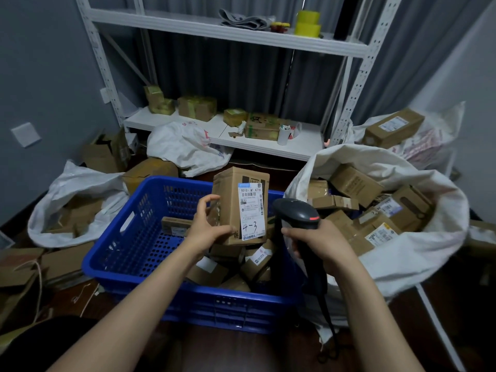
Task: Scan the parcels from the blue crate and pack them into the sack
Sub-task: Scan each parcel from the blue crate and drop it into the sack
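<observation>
The blue crate (128, 245) lies open from above: its left half is bare, its right half heaped with parcels (255, 264). An upright box (230, 189) and the scanner (298, 213) hang close together over that heap. To their right the sack (418, 253) gapes wide, with boxes piled near its rim.

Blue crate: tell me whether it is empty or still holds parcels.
Not empty. Cardboard parcels lie heaped in the blue crate, toward its right side; the left hand holds a labelled parcel above it.

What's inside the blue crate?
Small cardboard parcels lie heaped toward the right of the blue crate; its left floor shows bare. The held parcel and left hand hide some.
</observation>
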